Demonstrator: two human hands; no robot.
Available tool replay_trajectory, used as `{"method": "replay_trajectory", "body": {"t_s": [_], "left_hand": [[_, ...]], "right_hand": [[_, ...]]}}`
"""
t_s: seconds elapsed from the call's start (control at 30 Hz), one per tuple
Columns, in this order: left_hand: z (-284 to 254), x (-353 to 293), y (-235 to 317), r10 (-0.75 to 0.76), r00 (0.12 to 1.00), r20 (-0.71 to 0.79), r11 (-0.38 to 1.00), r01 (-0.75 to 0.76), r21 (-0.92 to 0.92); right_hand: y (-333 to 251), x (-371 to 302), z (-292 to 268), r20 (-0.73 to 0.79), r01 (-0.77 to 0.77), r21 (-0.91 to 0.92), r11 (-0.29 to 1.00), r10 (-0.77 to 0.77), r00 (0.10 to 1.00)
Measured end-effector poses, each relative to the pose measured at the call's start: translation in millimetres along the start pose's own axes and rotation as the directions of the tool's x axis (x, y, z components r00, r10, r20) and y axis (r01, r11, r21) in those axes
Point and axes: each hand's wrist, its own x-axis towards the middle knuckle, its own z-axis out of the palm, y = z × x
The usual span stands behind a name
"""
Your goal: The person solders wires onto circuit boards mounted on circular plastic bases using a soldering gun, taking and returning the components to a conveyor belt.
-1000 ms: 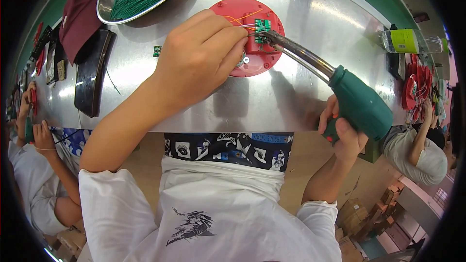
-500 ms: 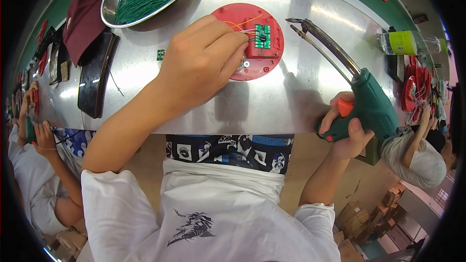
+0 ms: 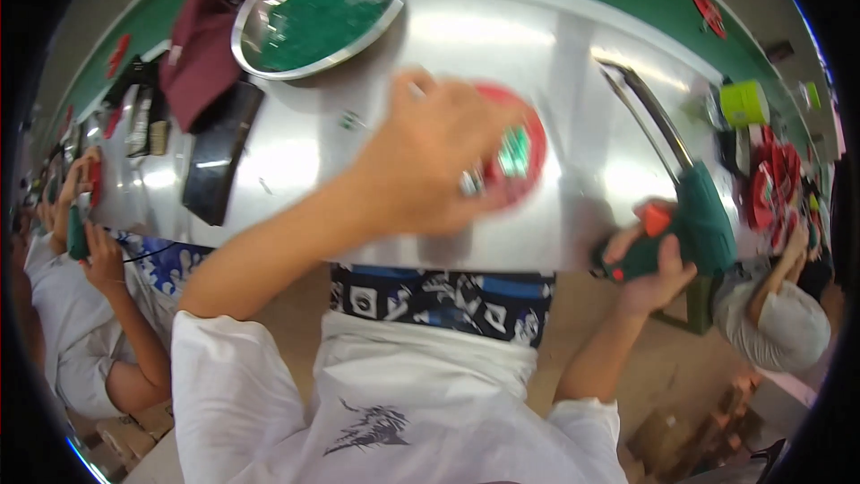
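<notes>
My left hand [image 3: 439, 157] is over a round red plastic disc [image 3: 540, 148], and motion smears its fingers. They reach across the disc's left and upper part, so I cannot make out whether they grip it. A green circuit board [image 3: 514, 152] shows blurred on the disc beside the fingers; its wires cannot be seen. To the right, my right hand [image 3: 658, 264] is wrapped round the handle of a green soldering gun [image 3: 708, 220] with an orange trigger. Its long metal tip points up and left, apart from the disc.
A steel bowl [image 3: 358, 61] of green wires [image 3: 322, 18] stands at the back left. Nearby are a maroon cloth [image 3: 202, 45], a black phone-like slab [image 3: 219, 161] and a small green board [image 3: 351, 119]. Red parts [image 3: 775, 179] and a green-labelled bottle [image 3: 743, 103] lie right. Co-workers sit on both sides.
My left hand has moved right across the disc, covering more of it and the wires. The whole view has shifted, with things now further right and lower. My right hand still holds the soldering gun.
</notes>
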Motion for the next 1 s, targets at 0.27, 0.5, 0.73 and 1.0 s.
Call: {"method": "replay_trajectory", "body": {"t_s": [0.27, 0.5, 0.73, 1.0], "left_hand": [[-33.5, 36.5, -34.4, -0.081, 0.910, -0.407, 0.905, 0.238, 0.352], [-131.9, 109.4, -224.4, -0.576, 0.726, -0.376, 0.434, 0.661, 0.613], [-111.7, 104.5, -321.7, -0.909, 0.216, -0.357, 0.188, 0.976, 0.113], [-85.2, 175.6, -179.5, -0.319, 0.930, -0.180, 0.916, 0.254, -0.309]], "right_hand": [[-5.1, 15.2, -6.1, -0.183, -0.085, 0.181, 0.980, 0.118, 0.976], [-9.0, 12.4, -1.5, -0.210, -0.037, 0.153, 0.988, 0.069, 0.975], [-7.0, 8.4, -1.7, -0.287, -0.041, 0.239, 0.970, 0.111, 0.952], [-6.1, 12.6, 1.7, -0.278, -0.038, 0.216, 0.976, 0.099, 0.956]]}}
